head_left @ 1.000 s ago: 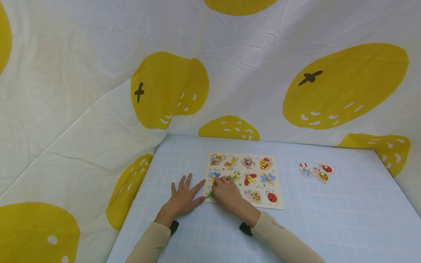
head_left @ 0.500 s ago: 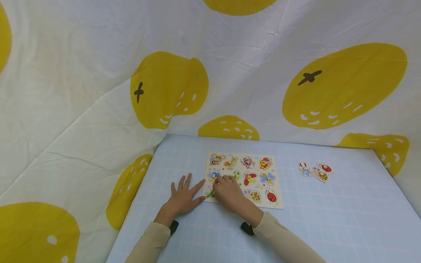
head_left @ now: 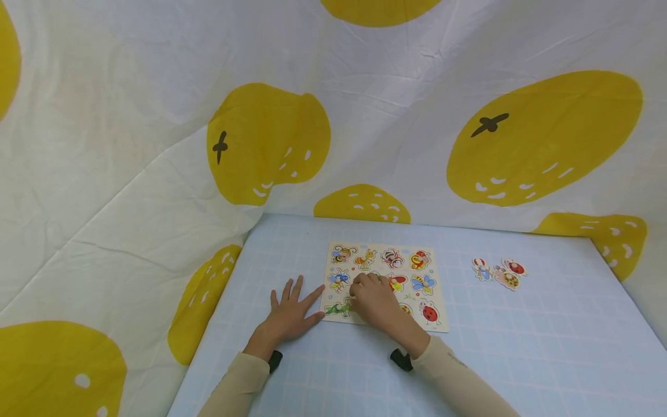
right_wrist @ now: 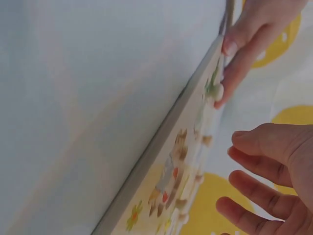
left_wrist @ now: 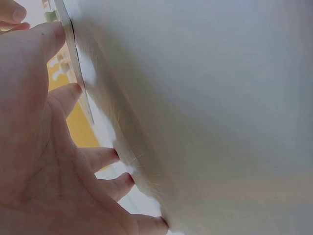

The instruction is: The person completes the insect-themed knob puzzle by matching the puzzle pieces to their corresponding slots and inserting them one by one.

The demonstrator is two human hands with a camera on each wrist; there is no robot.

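Note:
A peg puzzle board (head_left: 383,247) with printed insect pieces lies on the table. My left hand (head_left: 289,315) rests beside its left edge, fingers spread, the thumb and index fingertips right at the edge in the left wrist view. Over the middle of the board is my right hand (head_left: 377,304). The right wrist view shows this hand (right_wrist: 279,181) with loosely bent fingers, nothing between thumb and fingers, apart from the board's knobs. A blue insect piece (head_left: 339,281) and a green grasshopper piece (head_left: 337,308) show left of it. It covers pieces in the middle and lower rows.
Three loose pieces lie to the board's right: a blue bug with a red-and-white head (head_left: 482,270), a red ladybug (head_left: 515,267) and a spotted snail-like piece (head_left: 509,280). A white cloth with yellow fruit (head_left: 365,133) hangs behind and left of the table (head_left: 547,336).
My right hand has shifted right, away from the blue insect piece, uncovering it and more of the grasshopper. The left hand stays in place.

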